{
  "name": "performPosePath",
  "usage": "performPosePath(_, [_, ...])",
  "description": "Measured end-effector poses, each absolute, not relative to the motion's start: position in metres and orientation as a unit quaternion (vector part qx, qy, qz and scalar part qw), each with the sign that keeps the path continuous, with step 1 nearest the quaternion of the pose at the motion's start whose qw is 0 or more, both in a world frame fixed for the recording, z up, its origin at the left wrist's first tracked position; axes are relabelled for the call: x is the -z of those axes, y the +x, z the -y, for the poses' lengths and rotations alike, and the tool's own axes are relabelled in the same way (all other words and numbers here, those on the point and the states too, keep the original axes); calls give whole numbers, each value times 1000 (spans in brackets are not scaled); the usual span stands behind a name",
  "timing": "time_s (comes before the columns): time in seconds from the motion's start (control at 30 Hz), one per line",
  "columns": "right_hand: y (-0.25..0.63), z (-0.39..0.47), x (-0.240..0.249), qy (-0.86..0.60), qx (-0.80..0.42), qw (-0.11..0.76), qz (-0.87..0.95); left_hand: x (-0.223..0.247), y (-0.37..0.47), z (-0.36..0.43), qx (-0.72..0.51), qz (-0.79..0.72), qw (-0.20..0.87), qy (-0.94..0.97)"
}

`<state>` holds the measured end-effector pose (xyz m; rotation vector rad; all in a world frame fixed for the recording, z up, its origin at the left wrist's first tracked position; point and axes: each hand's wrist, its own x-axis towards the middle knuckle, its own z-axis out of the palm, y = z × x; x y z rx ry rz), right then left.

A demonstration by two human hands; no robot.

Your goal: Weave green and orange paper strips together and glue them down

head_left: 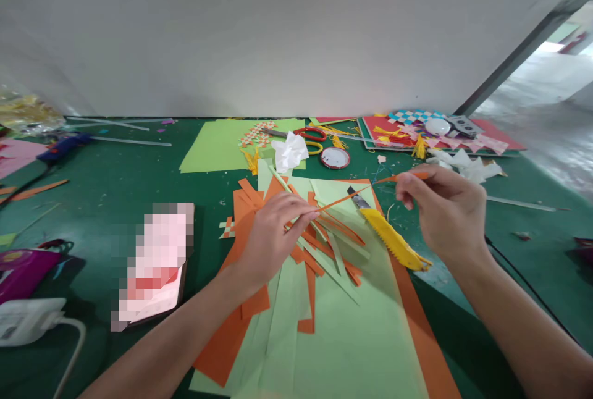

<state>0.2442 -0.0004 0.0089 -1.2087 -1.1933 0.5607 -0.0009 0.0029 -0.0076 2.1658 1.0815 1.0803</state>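
A yellow utility knife [391, 238], blade slid out, lies on the light green paper [352, 331] with its handle reaching over the orange paper [419, 331] along that sheet's right side; a narrow orange paper strip [343, 197] is held raised between the two hands and, as the camera sees it, crosses the knife's blade; the left hand [282, 229], to the left of the knife, has thumb and forefinger pressed together on one end of the strip; the right hand [442, 210], to the right of the knife, pinches the strip near its other end between thumb and forefinger, the remaining fingers curled inward; left of the knife, beneath and around the left hand, cut orange and pale green strips [312, 269] lie in a loose, crossing heap; beyond the knife are a round red-rimmed disc [335, 158], a crumpled white tissue [290, 153] and scissors [311, 134] with a red handle loop, partly hidden by the tissue; beyond the knife and to its right, a blue-and-white checked weave [412, 116] and a yellow tassel [419, 147] rest on a stack of coloured sheets; well to the left of the knife, a phone [160, 263] lies on the green worktop [92, 201], its screen pixelated.
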Motion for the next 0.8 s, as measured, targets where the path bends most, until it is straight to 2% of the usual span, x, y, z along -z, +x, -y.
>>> performPosePath(0.17, [247, -4, -12, -518, -230, 677, 469, 7, -1, -1, -360, -439, 239, 788])
performPosePath(0.37, [230, 8, -11, -529, -185, 642, 524, 4, 4, 4, -311, -485, 348, 740])
performPosePath(0.43, [223, 15, -9, -527, -158, 613, 567, 4, 6, 5, -293, -490, 415, 708])
performPosePath(0.5, [217, 21, -6, -511, -92, 548, 656, 3, 9, 6, -299, -483, 480, 669])
performPosePath(0.6, [210, 24, 2, -429, -23, 494, 756, 3, 11, 7, -317, -464, 567, 602])
performPosePath(0.7, [202, 24, 13, -385, -32, 458, 801, 3, 12, 6, -309, -436, 618, 577])
performPosePath(0.8, [195, 24, 18, -405, -61, 414, 813, 5, 11, 5, -311, -413, 619, 592])
